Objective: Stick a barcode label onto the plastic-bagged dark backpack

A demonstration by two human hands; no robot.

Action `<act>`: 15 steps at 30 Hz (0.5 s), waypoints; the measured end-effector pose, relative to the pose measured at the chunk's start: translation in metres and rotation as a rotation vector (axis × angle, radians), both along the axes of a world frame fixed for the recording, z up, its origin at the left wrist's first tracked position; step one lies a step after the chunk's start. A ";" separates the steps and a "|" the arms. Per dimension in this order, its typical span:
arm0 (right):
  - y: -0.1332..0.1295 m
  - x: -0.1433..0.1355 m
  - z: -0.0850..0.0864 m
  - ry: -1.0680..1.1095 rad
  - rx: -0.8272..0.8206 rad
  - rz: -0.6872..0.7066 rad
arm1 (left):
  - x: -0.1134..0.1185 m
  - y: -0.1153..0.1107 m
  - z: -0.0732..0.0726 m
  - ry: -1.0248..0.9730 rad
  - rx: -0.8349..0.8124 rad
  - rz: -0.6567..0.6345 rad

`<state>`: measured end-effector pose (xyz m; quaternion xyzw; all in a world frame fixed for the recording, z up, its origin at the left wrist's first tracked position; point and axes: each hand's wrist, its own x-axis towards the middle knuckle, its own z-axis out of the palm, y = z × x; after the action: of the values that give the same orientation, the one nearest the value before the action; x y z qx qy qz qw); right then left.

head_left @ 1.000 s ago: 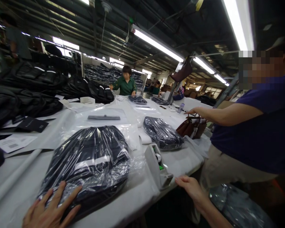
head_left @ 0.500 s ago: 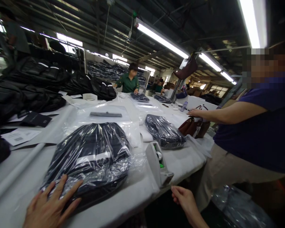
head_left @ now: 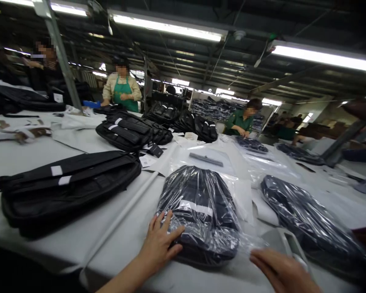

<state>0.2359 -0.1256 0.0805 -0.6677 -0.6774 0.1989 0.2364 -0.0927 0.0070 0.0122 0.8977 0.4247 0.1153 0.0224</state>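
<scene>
A dark bag wrapped in clear plastic (head_left: 201,211) lies on the white table (head_left: 79,236) right before me. My left hand (head_left: 160,242) rests flat on its near left corner, fingers spread. My right hand (head_left: 282,272) hovers at the table's near edge, just right of the wrapped bag and in front of a white tape dispenser (head_left: 289,244), holding nothing. A second plastic-wrapped bag (head_left: 305,219) lies to the right.
An unwrapped black bag (head_left: 67,191) lies to the left, more black bags (head_left: 131,132) behind it. Flat plastic sleeves (head_left: 207,156) cover the table's middle. A person in a green apron (head_left: 122,87) and another in a green shirt (head_left: 240,120) work at the far side.
My view has swung left, so the person in the purple shirt is out of sight. My right hand has come up from below the table edge to beside the wrapped bag.
</scene>
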 end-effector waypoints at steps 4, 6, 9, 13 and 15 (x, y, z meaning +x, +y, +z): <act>0.085 -0.070 0.075 -0.018 -0.027 0.507 | 0.002 -0.001 0.008 -0.020 -0.077 0.016; 0.120 -0.098 0.091 0.015 -0.068 0.741 | 0.002 0.000 0.010 -0.027 -0.106 0.026; 0.161 -0.127 0.091 -0.043 -0.173 0.962 | 0.002 0.001 0.007 -0.041 -0.151 0.025; 0.199 -0.156 0.067 -0.386 -0.157 1.057 | 0.001 0.003 -0.002 -0.071 -0.185 0.009; 0.211 -0.169 0.051 -0.528 -0.105 1.066 | 0.001 0.004 -0.007 -0.084 -0.182 0.005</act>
<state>0.0665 0.0856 0.1320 -0.2731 -0.9443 0.1504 -0.1058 -0.0914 0.0107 0.0052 0.8853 0.4342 0.1139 0.1214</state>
